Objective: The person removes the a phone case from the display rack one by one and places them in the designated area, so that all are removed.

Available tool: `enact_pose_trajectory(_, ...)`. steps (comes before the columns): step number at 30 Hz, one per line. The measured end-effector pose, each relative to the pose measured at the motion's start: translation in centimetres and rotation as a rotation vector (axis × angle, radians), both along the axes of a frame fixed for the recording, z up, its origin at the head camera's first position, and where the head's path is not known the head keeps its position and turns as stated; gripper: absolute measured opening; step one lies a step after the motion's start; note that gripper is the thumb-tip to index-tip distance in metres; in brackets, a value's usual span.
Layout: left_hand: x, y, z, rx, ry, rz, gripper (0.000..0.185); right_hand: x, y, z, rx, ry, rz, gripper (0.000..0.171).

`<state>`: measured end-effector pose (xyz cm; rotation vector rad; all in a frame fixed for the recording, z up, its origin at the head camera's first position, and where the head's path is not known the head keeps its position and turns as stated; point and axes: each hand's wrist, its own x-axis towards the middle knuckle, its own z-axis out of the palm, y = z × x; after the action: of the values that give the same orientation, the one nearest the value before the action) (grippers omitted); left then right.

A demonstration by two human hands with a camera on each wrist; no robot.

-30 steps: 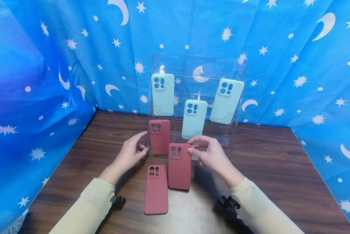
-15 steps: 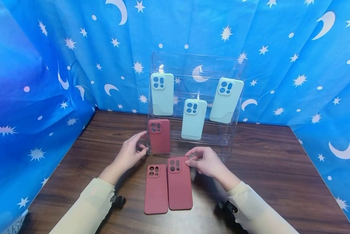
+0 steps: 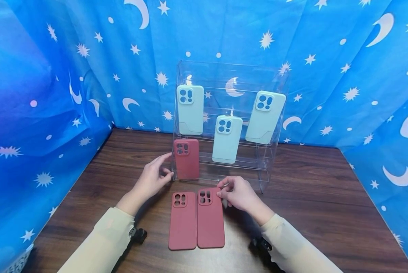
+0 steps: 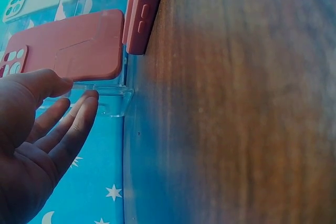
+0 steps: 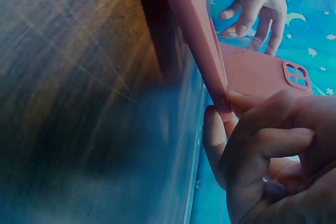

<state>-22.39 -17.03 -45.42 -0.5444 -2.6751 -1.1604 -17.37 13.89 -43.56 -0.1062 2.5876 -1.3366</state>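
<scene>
My right hand [image 3: 239,193] pinches the top right corner of a dark red phone case [image 3: 211,223] between thumb and fingers. This case lies side by side with a second red phone case [image 3: 182,227] on the table. In the right wrist view, the pinched case [image 5: 194,30] appears edge-on. My left hand [image 3: 153,176] touches the left side of a clear tiered display stand [image 3: 231,172], its fingertips at the edge. A third red case [image 3: 187,163] stands on the lowest tier beside that hand. In the left wrist view, the left fingers [image 4: 79,124] look fairly straight.
Three pale mint phone cases lean on the stand: one upper left [image 3: 192,113], one lower middle [image 3: 227,142], one upper right [image 3: 265,121]. Behind rises a blue curtain [image 3: 211,30] with moons and stars. Dark wood table [image 3: 320,212] extends to both sides.
My right hand has brought its red case down and toward me, from overlapping the stand's front to beside the other red case on the table. The left hand stays at the stand.
</scene>
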Motion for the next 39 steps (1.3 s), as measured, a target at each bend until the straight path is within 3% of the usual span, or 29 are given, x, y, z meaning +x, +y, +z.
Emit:
enact_pose_trajectory(14, 0.07, 0.06, 0.01, -0.004, 0.003, 0.007, 0.07, 0.37, -0.76, -0.5, 0.096, -0.022, 0.003, 0.011)
enact_pose_trajectory(23, 0.07, 0.06, -0.05, -0.002, 0.0, 0.005, 0.07, 0.36, -0.8, -0.95, 0.174, 0.013, 0.03, 0.01)
enact_pose_trajectory(39, 0.12, 0.06, 0.09, 0.001, -0.001, 0.003, 0.069, 0.59, -0.99, -0.58, 0.221, 0.04, 0.039, 0.011)
